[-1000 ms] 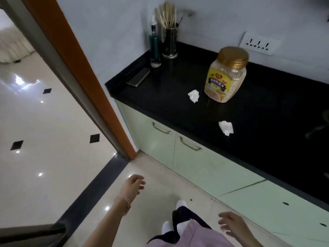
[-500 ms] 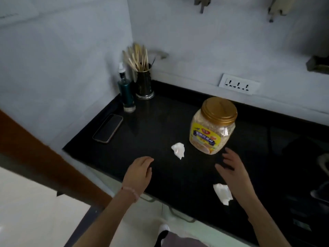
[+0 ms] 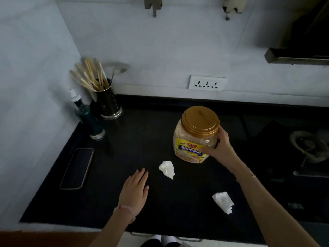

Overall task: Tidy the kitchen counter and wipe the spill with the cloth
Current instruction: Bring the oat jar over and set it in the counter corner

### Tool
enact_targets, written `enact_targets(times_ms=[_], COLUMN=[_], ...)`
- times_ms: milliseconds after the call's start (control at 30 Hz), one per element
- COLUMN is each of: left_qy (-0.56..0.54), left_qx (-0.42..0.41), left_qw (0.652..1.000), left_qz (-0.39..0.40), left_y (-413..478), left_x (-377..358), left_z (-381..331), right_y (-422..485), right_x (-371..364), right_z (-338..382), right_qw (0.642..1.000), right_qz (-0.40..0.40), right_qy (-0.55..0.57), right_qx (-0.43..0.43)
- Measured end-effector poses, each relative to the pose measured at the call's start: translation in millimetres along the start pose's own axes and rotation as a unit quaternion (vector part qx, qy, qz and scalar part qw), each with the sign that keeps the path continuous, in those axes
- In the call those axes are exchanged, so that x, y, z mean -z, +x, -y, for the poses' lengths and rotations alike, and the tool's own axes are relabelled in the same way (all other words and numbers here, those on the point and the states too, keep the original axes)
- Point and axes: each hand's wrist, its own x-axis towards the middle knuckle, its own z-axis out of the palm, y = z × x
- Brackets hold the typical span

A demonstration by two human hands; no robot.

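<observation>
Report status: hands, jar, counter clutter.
Right hand gripping oat jar, upright. Left hand open, flat. Two crumpled tissues loose on counter. No cloth visible.

I see home kitchen; black counter (image 3: 142, 202) runs along pale wall; cup of chopsticks (image 3: 99, 86) stands in back corner; pump bottle (image 3: 87, 118) just beside it; big food jar (image 3: 195, 134) with gold lid sits on counter; phone (image 3: 77, 168) lies flat near left edge; wall socket (image 3: 206, 83) above counter; gas stove (image 3: 309, 147) at right side, hood (image 3: 299, 50) above it; I spot cupboard handles (image 3: 140, 234) under front edge.
</observation>
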Motion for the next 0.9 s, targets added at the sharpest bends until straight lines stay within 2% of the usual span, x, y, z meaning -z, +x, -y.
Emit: enact_targets(times_ms=[200,400,633,733,900], left_qy=[0.001,-0.004,0.014,0.017,-0.015], left_qx=[-0.038,-0.067,-0.063,-0.068,-0.066], left_qw=[0.999,0.998,0.998,0.998,0.998], left_qz=[0.0,-0.005,-0.012,-0.007,0.009], left_y=[3.1,4.3,4.3,4.9,6.0], left_x=[3.5,4.3,3.8,6.4,11.6], left_z=[7.0,13.3,15.5,15.9,13.6], right_y=[11.0,16.2,3.2,-2.0,-5.8], right_x=[-0.1,-4.8,-26.0,-35.0,-43.5], right_z=[-1.8,2.3,-3.6,-2.7,-0.2], right_qw=[0.997,0.999,0.997,0.995,0.993], right_qz=[-0.002,0.023,-0.068,-0.098,-0.096], right_qy=[-0.062,0.017,-0.026,-0.006,0.07], right_qx=[-0.038,-0.034,-0.003,0.001,0.018])
